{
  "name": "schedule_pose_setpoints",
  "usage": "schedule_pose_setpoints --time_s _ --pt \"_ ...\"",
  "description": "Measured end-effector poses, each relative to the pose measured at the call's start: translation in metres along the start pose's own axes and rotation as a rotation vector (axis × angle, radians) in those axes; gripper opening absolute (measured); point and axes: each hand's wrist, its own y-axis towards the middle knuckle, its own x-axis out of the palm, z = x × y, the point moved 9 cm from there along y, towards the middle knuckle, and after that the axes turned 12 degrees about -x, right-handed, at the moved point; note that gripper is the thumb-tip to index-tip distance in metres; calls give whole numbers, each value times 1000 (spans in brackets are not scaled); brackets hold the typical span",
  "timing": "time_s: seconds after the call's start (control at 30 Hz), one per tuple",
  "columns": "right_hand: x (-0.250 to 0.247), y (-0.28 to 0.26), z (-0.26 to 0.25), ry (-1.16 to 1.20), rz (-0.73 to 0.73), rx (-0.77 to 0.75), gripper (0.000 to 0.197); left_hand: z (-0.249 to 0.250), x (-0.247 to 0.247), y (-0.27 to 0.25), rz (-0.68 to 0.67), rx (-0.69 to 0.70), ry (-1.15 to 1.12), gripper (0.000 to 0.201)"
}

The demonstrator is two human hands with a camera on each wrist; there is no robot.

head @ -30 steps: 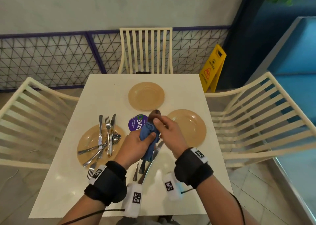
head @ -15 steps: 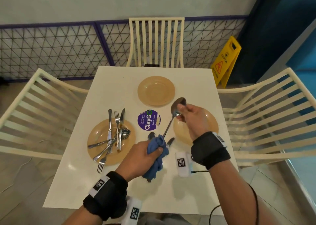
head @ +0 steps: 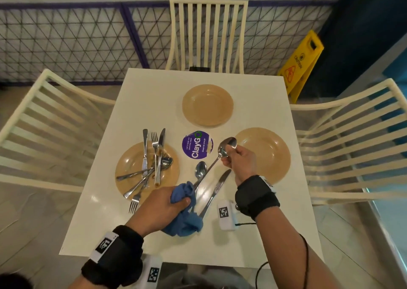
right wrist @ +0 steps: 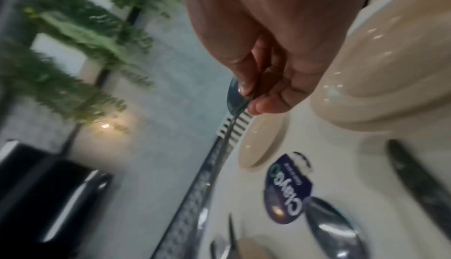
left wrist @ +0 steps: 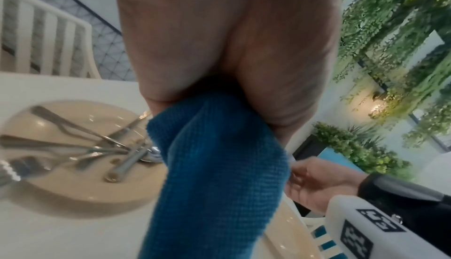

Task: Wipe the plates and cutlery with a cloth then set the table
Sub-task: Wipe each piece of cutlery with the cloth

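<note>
Right hand (head: 239,163) pinches the bowl of a long steel spoon (head: 211,163), held above the white square table (head: 253,233). Left hand (head: 163,203) is fisted around a crumpled blue cloth (head: 184,209) wrapping the spoon's handle end. Second spoon (head: 200,170) and a steel knife (head: 214,193) lie beneath; tan round plate (head: 125,163) to the left holds piled cutlery.

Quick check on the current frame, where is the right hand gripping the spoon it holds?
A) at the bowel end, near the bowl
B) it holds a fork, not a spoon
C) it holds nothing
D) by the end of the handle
A: the right hand pinches the spoon at its bowl end, while the handle runs down into the blue cloth gripped by the left hand.
</note>
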Motion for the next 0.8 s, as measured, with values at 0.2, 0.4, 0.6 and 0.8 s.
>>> schedule_pose_setpoints --time_s 0.2,0.4,0.6,0.8 --pt "-3 12 59 -362 -57 81 11 -51 -31 -6 73 -103 -10 13" --pt "20 2 93 -595 -191 112 15 -73 -61 -2 191 -154 -151 15" --pt "31 9 119 -763 -233 144 17 -83 -80 7 253 -157 -277 14" --pt "34 10 89 -929 -163 83 24 -97 -91 15 252 -118 -349 16"
